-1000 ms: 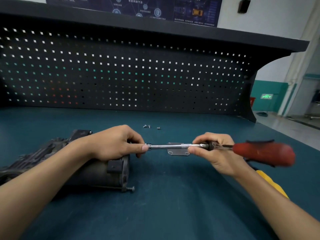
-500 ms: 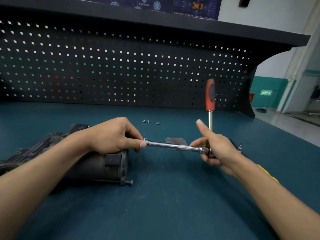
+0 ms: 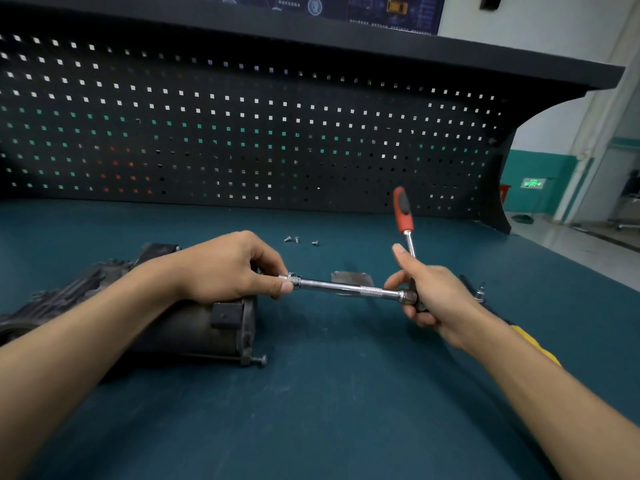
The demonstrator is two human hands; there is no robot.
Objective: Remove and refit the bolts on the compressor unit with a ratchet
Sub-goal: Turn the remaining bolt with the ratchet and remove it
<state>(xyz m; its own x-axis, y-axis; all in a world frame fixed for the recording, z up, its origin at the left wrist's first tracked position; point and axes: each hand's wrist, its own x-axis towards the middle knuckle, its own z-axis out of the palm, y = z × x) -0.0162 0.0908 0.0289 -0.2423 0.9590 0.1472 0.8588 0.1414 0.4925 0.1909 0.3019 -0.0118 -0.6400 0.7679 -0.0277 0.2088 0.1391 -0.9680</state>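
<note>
Left hand (image 3: 228,268) rests on top of the compressor (image 3: 194,327), knuckles up. Its forearm comes in from lower left across the housing. Fingers curled; thumb and index pinch the socket end of the extension (image 3: 346,289) right at the compressor's right end face. Whether the socket sits on a bolt there is hidden by the fingers, cannot tell.

Extension runs to the right, sloping slightly down, above the bench (image 3: 311,427), and ends at the ratchet (image 3: 404,213) head. Right hand (image 3: 438,297) grips the ratchet at head and lower shaft. Its fingers wrap round it and the thumb is straight, pointing up alongside the shaft. The red-black handle stands up, leaning a bit left, clear of the hand, in front of the pegboard (image 3: 242,133). Right forearm enters from lower right.

Compressor lies on its side on the bench, left of centre, dark and grimy. One long bolt (image 3: 258,360) sticks partly out at its lower right edge. Three loose screws (image 3: 297,240) lie on the bench behind the hands. Small metal plate (image 3: 351,278) lies flat just behind the extension. Yellow item (image 3: 535,346) is partly hidden under the right forearm.
</note>
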